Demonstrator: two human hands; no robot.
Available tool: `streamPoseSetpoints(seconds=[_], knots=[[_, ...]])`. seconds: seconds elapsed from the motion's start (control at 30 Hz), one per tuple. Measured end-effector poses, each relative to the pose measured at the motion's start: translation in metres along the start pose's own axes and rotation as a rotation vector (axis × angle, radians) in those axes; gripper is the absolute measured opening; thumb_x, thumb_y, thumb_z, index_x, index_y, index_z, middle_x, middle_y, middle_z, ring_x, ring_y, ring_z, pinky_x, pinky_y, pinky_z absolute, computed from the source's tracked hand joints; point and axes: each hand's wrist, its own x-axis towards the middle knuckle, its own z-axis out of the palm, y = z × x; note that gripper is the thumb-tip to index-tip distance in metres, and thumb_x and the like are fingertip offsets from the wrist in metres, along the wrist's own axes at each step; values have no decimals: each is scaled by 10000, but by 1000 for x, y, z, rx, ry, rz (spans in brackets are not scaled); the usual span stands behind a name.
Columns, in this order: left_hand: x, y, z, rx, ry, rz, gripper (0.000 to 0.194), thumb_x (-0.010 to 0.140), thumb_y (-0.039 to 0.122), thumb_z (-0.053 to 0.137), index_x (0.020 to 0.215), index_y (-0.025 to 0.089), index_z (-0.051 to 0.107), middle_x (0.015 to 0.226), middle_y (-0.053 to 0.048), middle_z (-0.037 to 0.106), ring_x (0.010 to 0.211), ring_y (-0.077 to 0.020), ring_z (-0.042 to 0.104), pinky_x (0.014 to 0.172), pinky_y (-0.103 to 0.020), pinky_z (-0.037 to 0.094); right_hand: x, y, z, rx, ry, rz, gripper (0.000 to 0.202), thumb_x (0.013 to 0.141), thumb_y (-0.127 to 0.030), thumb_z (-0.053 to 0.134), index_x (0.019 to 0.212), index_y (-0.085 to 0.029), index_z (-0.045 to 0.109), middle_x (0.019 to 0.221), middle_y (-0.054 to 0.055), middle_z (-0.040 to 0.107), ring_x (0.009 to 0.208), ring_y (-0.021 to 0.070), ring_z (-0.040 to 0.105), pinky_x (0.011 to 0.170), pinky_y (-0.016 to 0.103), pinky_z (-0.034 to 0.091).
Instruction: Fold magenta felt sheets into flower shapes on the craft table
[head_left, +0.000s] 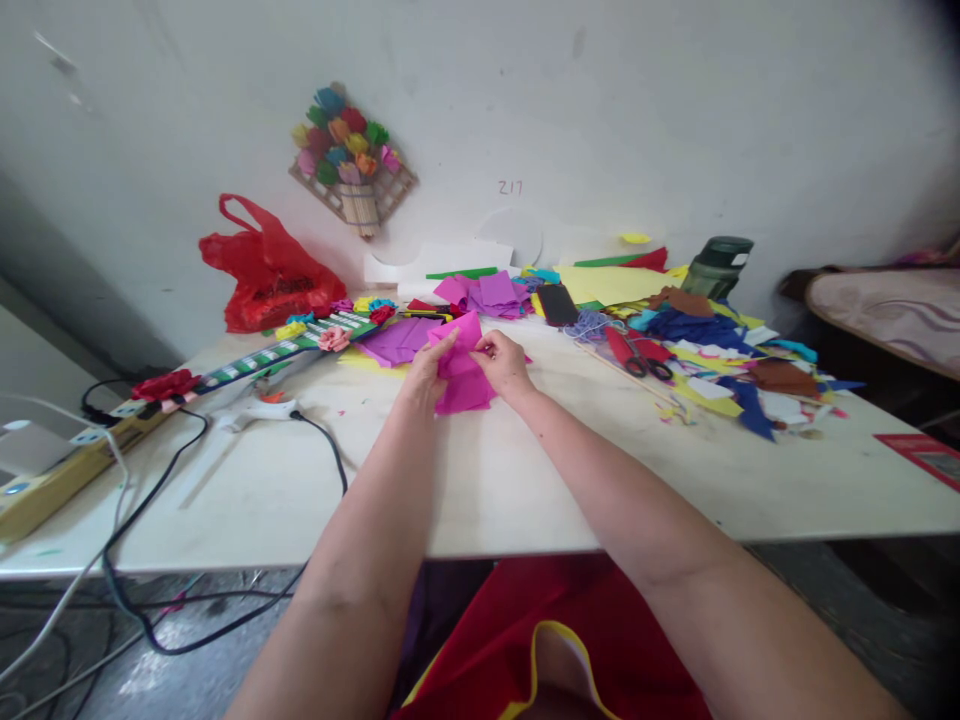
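Between my two hands is a sheet of bright pink paper (pixel 463 334), held up a little over the white table. My left hand (pixel 429 372) grips its left side with thumb and fingers. At its right edge, my right hand (pixel 504 364) is closed in a pinch. More magenta paper (pixel 465 392) lies flat under the hands. Just left of them are purple paper sheets (pixel 399 343), and behind are further purple pieces (pixel 495 291).
A white glue gun (pixel 255 412) with a black cord lies left, near a yellow power strip (pixel 45 492). A red plastic bag (pixel 270 270) stands behind. To the right are scissors (pixel 636 366), a phone (pixel 557 305), a heap of paper scraps (pixel 697 328) and a dark green bottle (pixel 718 268).
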Motion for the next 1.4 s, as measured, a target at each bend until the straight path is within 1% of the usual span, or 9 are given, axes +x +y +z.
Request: streamPoseSetpoints(seconds=[0.3,0.5,0.6,0.7,0.8,0.93,1.13,1.3,1.4], knots=[[1,-7,-5,137,-45,84,327,486,147,852,748,97,662,628,-50,685,763,-235,695,749,-328,557,-1,6,2,26,-45,-12,86,646,-153,641,619,-173,562,655,-6,578,621,127,524,664,271,433],[3,-4,-8,145,-19,101,319,477,163,856,721,102,660,632,-59,688,774,-243,697,753,-340,559,2,10,-10,69,-208,-42,229,810,-336,512,674,-183,613,621,-13,549,641,148,553,625,275,462],[5,-1,-11,153,-7,97,320,474,132,849,731,99,661,641,-56,692,726,-226,694,745,-334,563,8,16,-21,-4,-204,-159,162,771,-217,523,831,-192,671,896,30,636,759,158,598,703,304,508],[5,2,-14,163,-31,70,303,497,120,835,748,103,667,670,-64,704,714,-223,692,743,-337,567,12,18,-29,-168,-178,-334,327,707,-104,529,970,-225,680,1219,65,553,982,193,596,792,338,528],[2,5,-14,183,-80,26,281,538,110,809,787,106,679,703,-75,715,735,-229,693,746,-342,565,13,14,-32,-283,-206,-486,433,676,-66,544,1039,-264,671,1355,44,468,1109,220,541,891,394,505],[-2,8,-13,195,-91,-58,213,595,60,745,788,119,674,670,-47,706,645,-186,678,663,-292,563,14,8,-29,-324,-257,-647,427,654,-57,572,1011,-255,697,1377,42,467,1186,252,483,997,444,420],[-6,12,-10,201,-41,-143,145,626,-22,667,670,108,621,511,-6,614,419,-105,562,413,-185,450,13,-1,-24,-365,-333,-689,284,721,-122,631,909,-307,736,1326,-8,543,1236,244,435,1046,454,347],[-3,10,-15,223,-108,-154,152,616,11,705,718,104,641,589,-31,647,466,-115,589,463,-204,480,10,-10,-24,-439,-416,-666,107,767,-249,672,804,-309,752,1266,-15,600,1256,252,423,1061,456,318],[-2,9,-17,242,-114,-124,170,609,3,688,736,108,647,618,-41,662,516,-138,617,533,-243,516,9,-14,-27,-465,-426,-661,183,757,-208,665,882,-314,748,1290,-10,586,1276,257,413,1067,474,294]])
